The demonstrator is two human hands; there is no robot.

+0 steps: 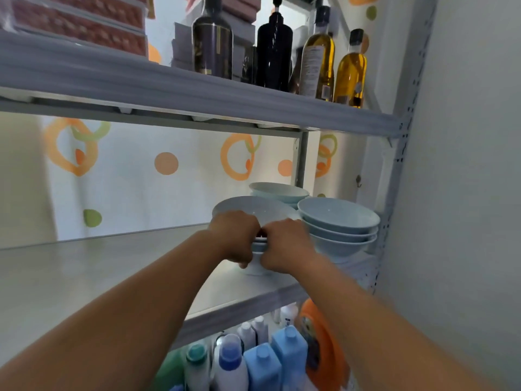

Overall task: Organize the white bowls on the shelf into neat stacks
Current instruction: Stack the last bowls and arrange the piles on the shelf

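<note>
While both hands, left hand [235,235], right hand [287,245], clasp the front bowl stack [255,210], second stack [338,224] just beside.

both arms outstretched, left grip [235,235] and right grip [287,245] side by side, fingers curled closed

Both forearms and hands [260,238] are bare, sleeveless.

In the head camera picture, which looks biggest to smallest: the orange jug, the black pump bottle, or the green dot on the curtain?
1. orange jug, though it is nearer the camera
2. black pump bottle
3. green dot
</note>
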